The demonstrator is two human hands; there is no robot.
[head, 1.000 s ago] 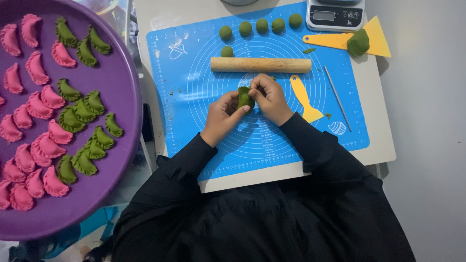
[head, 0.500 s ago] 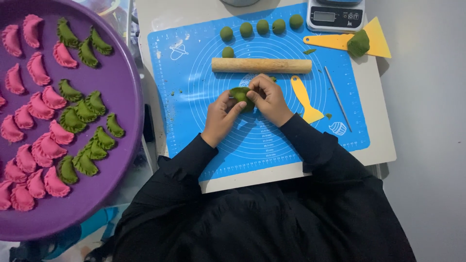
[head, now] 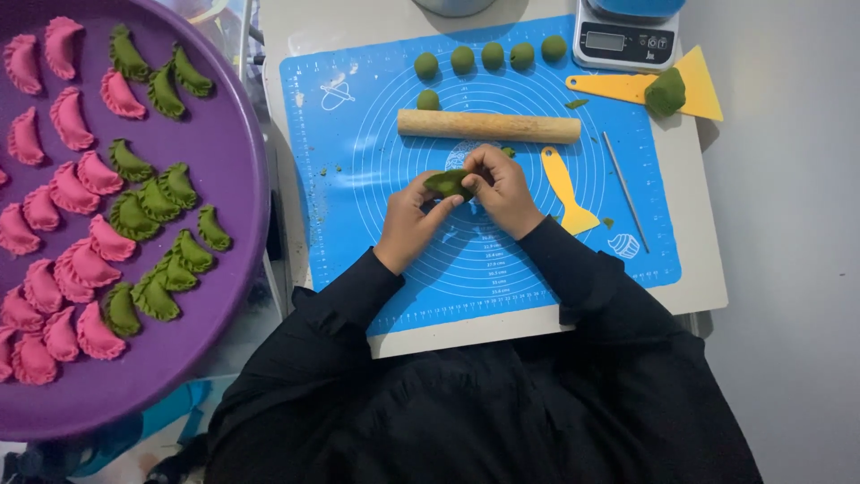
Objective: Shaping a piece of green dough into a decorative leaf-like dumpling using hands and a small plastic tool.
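Fingertips of left hand [head: 414, 218] and right hand [head: 504, 190] pinch green dough piece [head: 448, 183] — half hidden; tray [head: 235, 269] cropped.

1. Purple tray [head: 235, 296] – cut off by left, top and bottom edges; some pink dumplings [head: 18, 229] at left edge only partly shown.
2. Green dough piece [head: 448, 183] – partly covered by fingers of left hand [head: 414, 215] and right hand [head: 502, 186]; its fold can't be made out.
3. Kitchen scale [head: 625, 38] – top cropped by frame edge.
4. Grey bowl [head: 452, 5] at top edge – only a sliver visible.
5. Mat [head: 358, 134] markings – too small to tell.
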